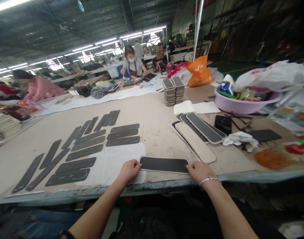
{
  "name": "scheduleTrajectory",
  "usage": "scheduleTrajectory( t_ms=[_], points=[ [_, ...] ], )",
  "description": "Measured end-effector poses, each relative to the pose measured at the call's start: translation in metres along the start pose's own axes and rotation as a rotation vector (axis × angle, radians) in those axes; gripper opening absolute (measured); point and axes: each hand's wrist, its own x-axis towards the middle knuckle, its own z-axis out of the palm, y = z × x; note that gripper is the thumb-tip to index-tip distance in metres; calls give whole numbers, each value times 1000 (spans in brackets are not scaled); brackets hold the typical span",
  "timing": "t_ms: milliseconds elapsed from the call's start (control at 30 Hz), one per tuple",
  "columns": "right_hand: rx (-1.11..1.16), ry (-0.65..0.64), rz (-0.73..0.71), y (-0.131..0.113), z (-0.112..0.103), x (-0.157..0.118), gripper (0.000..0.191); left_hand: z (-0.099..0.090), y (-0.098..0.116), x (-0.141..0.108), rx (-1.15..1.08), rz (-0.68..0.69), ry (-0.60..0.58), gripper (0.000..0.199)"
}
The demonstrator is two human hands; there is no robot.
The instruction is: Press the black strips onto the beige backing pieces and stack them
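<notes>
A long rounded panel [164,165], dark in the middle with a pale border, lies near the table's front edge. My left hand [131,170] pinches its left end, and my right hand [201,172] pinches the right end; a bracelet circles that wrist. Just beyond my right hand, similar panels [204,127] lie fanned out, some dark side up and one pale side up [195,141]. Left of my hands, several glossy dark strips [78,159] rest in loose rows, a few on a white sheet [112,166].
Two stacks of small panels [173,93] stand farther back beside folded white paper [196,107]. To the right are a phone [222,124], crumpled tissue [241,140] and a purple basin [246,103]. An orange bag [201,71] sits behind. Co-workers [133,64] are across the table.
</notes>
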Motion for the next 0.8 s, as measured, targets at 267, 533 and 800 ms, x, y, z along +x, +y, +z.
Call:
scheduleTrajectory(
  t_ms=[267,533,800],
  points=[
    [-3,-45,-30,4,3,5,40,1,0,-3,-26,-20,31,26],
    [0,-47,-35,6,6,7,40,-14,-9,-4,-110,12,15,30],
    [-20,-52,-31,6,6,7,40,-5,-3,1,-129,127,122,29]
  ],
)
